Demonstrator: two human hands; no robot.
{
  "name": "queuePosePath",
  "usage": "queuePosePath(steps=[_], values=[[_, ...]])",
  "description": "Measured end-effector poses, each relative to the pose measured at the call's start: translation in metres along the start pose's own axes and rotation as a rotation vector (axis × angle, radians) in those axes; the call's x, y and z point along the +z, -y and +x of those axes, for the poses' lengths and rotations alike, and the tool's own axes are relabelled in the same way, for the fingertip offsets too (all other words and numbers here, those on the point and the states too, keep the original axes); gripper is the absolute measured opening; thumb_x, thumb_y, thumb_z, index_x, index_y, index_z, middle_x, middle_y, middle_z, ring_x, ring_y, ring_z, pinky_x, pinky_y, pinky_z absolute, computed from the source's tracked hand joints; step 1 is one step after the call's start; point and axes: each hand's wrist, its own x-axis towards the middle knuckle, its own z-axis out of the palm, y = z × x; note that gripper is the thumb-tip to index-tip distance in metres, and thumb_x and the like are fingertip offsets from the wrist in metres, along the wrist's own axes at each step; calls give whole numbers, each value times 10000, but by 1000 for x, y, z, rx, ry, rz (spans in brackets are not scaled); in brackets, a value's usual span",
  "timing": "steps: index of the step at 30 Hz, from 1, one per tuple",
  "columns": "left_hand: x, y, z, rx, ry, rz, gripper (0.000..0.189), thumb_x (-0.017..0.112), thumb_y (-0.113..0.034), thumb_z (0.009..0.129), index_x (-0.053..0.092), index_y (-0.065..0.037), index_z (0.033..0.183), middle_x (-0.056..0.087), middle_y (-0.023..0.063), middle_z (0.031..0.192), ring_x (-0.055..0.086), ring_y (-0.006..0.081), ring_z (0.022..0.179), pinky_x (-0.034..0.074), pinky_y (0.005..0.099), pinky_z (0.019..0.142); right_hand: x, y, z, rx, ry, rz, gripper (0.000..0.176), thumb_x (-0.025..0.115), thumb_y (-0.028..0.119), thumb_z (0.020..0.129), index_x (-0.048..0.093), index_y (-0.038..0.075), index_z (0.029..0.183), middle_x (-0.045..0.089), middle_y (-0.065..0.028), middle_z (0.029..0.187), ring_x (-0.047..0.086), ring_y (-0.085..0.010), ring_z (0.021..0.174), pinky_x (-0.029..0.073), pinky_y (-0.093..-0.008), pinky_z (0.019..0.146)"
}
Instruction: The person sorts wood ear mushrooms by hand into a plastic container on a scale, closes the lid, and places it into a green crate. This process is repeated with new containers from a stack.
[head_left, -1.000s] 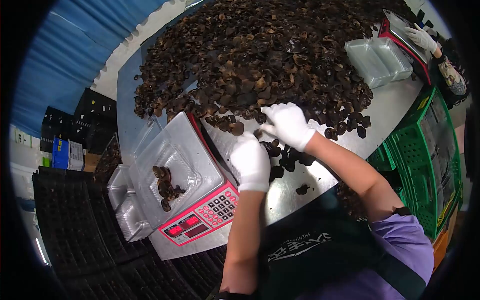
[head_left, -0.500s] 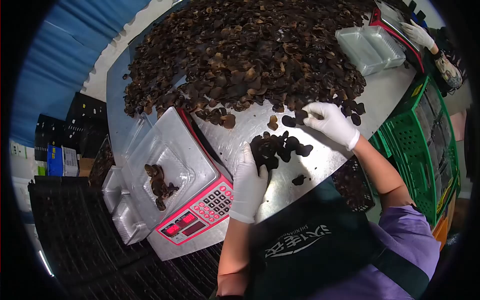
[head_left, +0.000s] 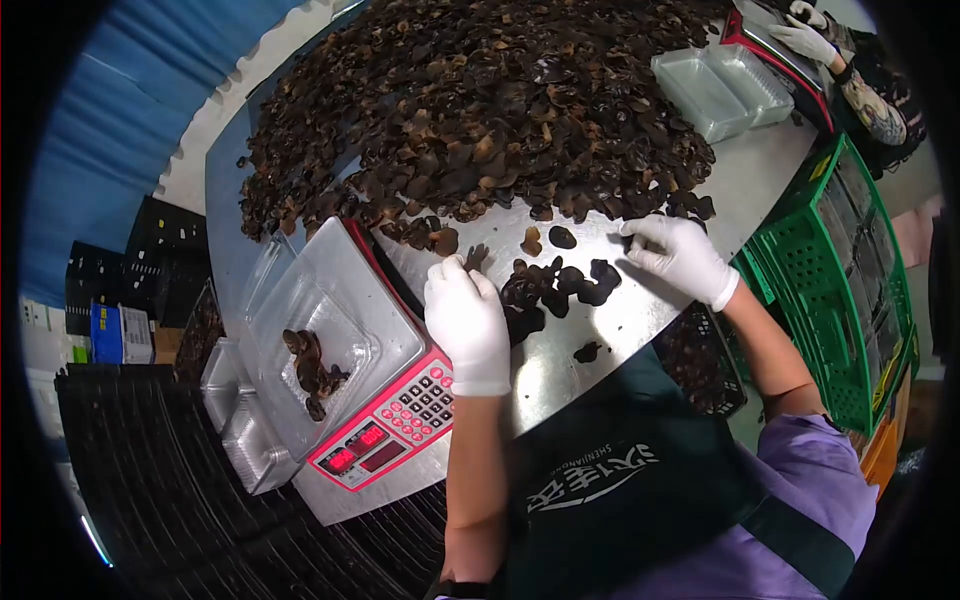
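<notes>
My left hand (head_left: 467, 322), in a white glove, is closed beside the red and white scale (head_left: 415, 405), with a dark mushroom piece (head_left: 478, 256) at its fingertips. My right hand (head_left: 682, 258), also gloved, pinches a small dark piece (head_left: 628, 240) over the metal table (head_left: 560, 375). Between my hands lies a loose group of black mushroom pieces (head_left: 555, 285). On the scale, a clear plastic tray (head_left: 345, 325) holds a few brown pieces (head_left: 312, 370). Behind my hands spreads a large mushroom heap (head_left: 480, 110).
Empty clear trays stand at the back right (head_left: 720, 90) and left of the scale (head_left: 255, 445). Green crates (head_left: 835, 290) are at the right. Another person's gloved hand (head_left: 803, 42) is near a second scale (head_left: 775, 65). Black crates (head_left: 165, 245) stand at the left.
My left hand has moved left and away from the loose group, toward the scale. My right hand has shifted slightly right and down. A second gloved hand of the other person has come into view.
</notes>
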Motion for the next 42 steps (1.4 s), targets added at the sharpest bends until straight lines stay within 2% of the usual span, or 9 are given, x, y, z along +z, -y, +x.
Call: queuePosePath(steps=[2,5,8,11,18,26,33,39,42], values=[[-24,-34,-16,207,4,-404,156,561,-35,860,623,-26,1002,627,140,942,613,318,887,496,403,796,-17,-1,-3,75,-17,0,300,678,141,831,664,47,1116,662,-93,809,646,-250,748,521,-350,719],[-32,-82,-68,460,590,-763,304,615,-82,861,597,-26,1159,608,171,1106,557,318,1057,461,396,920,-19,-16,7,58,-30,75,326,668,153,843,670,66,1157,680,-141,872,670,-253,790,529,-346,760],[-32,-90,-91,586,698,-694,392,644,-131,855,551,17,1206,587,192,1138,540,340,1082,452,408,935,-12,11,28,-46,80,-38,294,641,165,840,672,73,1117,675,-143,929,661,-293,852,526,-374,785],[-30,-67,-75,392,711,-250,407,630,-147,849,543,-2,1219,559,175,1199,542,340,1085,447,449,924,27,16,51,-235,41,-294,215,633,171,799,670,66,983,658,-141,936,653,-314,856,518,-411,752],[-39,-14,-79,90,361,-194,781,770,-274,752,400,60,1353,446,283,1333,448,438,1224,383,475,1028,69,4,79,-365,30,-533,144,634,155,720,626,27,785,623,-172,747,647,-343,679,519,-427,608],[2,-26,-96,191,345,-55,1274,833,-532,606,143,72,1491,204,344,1506,201,512,1394,214,572,1126,10,4,17,207,136,-2,306,707,143,830,621,62,1113,602,-81,795,573,-169,715,491,-304,700],[2,-15,-37,3,430,-38,1259,896,-382,552,171,32,1494,326,275,1415,350,434,1310,379,489,1041,40,14,-12,51,214,-210,1042,879,330,577,330,82,1427,481,-213,1148,606,-404,949,508,-436,814],[20,-18,20,96,827,-61,1342,936,-336,467,161,-38,1522,385,280,1268,570,444,1051,508,423,903,66,35,31,44,216,-237,1010,871,275,599,336,78,1433,513,-274,1224,619,-431,977,519,-451,830],[30,-21,29,143,881,-219,945,875,-298,551,450,-39,1354,481,260,1171,587,418,1020,505,429,866,70,30,44,21,215,-163,862,844,250,634,433,68,1369,570,-279,1156,614,-422,1007,510,-450,854]])
